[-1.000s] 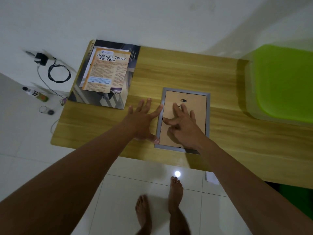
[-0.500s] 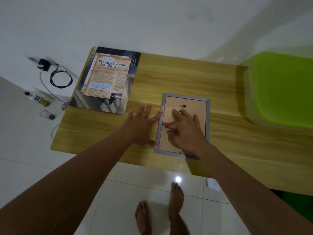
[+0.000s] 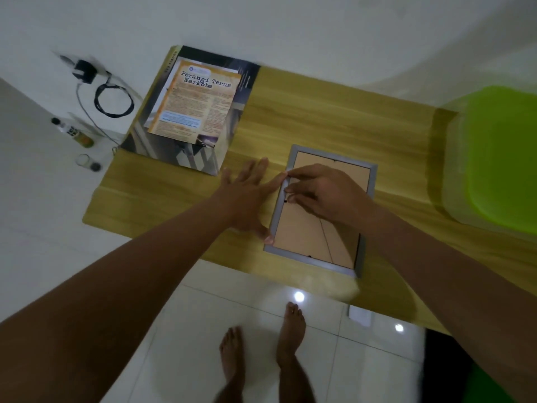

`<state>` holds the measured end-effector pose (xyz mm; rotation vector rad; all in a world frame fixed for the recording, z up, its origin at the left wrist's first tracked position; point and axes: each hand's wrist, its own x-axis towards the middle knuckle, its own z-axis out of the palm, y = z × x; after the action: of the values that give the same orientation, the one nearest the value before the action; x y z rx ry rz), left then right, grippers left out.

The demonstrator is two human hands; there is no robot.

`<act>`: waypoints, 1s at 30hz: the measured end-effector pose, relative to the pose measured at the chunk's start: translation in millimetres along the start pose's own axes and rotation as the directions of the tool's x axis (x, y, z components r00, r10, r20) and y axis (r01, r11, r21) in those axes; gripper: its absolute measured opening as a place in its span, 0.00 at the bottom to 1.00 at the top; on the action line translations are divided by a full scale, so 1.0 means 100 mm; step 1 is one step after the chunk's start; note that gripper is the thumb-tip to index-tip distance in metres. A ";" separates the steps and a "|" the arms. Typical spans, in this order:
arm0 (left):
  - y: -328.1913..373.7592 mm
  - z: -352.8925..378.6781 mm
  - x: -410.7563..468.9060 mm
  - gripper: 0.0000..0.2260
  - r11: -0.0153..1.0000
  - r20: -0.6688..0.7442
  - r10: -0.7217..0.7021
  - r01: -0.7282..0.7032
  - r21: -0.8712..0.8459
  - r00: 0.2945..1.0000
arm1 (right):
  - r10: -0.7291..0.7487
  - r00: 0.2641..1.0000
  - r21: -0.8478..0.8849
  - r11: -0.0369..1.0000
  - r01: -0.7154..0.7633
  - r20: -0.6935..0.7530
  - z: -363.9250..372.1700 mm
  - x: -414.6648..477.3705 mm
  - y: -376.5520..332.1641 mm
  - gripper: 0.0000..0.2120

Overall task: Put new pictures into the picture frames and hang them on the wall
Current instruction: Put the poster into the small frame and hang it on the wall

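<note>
Opening stage, it seems: the face-down picture frame is braced at its left edge by the flat, spread left hand — that rim is pinched by the right hand, fingers curled. The clips probably need releasing next.

A wood-grain tabletop stands against a white wall, with a translucent storage box topped by a lime-green lid at its right end. On the white surface to its left lie a black charger, a looped black cable, a small dark-capped bottle, a clear ring and a dark disc just beside it. A white slip rests on the glossy floor tiles by the tabletop's near edge.
</note>
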<state>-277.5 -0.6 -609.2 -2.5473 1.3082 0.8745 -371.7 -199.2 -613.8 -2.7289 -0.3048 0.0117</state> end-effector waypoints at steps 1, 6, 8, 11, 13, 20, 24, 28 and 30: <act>0.00 0.00 0.00 0.61 1.000 0.001 -0.005 0.005 -0.003 1.000 | -0.015 1.000 -0.010 1.000 0.015 -0.009 0.03 0.00 0.02 0.10; 0.03 -0.02 0.01 0.63 1.000 -0.004 -0.016 0.016 -0.016 1.000 | -0.074 0.996 -0.051 0.996 0.072 -0.043 0.08 -0.02 0.08 0.10; 0.03 -0.03 0.02 0.63 1.000 -0.005 -0.018 0.018 -0.006 1.000 | -0.094 0.994 -0.063 0.994 0.090 -0.057 0.09 -0.01 0.09 0.10; 0.03 -0.04 0.02 0.63 1.000 0.002 -0.022 0.022 0.001 1.000 | -0.119 0.989 -0.091 0.990 0.112 -0.084 0.11 0.02 0.08 0.09; 0.04 -0.05 0.02 0.63 1.000 0.002 -0.021 0.021 0.000 1.000 | -0.133 0.984 -0.106 0.987 0.120 -0.122 0.13 0.02 0.08 0.08; 0.04 -0.03 0.00 0.64 1.000 -0.009 -0.026 0.026 0.006 1.000 | -0.123 0.971 -0.095 0.990 0.106 -0.204 0.21 0.00 0.08 0.10; 0.06 -0.06 0.01 0.64 0.999 0.001 -0.033 0.033 0.002 0.999 | -0.090 0.966 -0.092 0.993 0.070 -0.242 0.23 -0.02 0.07 0.09; 0.06 -0.05 0.02 0.64 0.999 0.007 -0.037 0.037 0.003 0.999 | -0.086 0.957 -0.096 0.994 0.061 -0.278 0.25 -0.03 0.05 0.09; 0.06 -0.05 0.01 0.64 0.999 0.010 -0.039 0.038 0.008 0.999 | -0.091 0.954 -0.110 0.992 0.062 -0.285 0.25 -0.04 0.04 0.08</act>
<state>-279.0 -6.9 -605.1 -2.5496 1.2530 0.8716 -375.9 -194.0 -638.8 -2.7644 -0.3327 -0.4328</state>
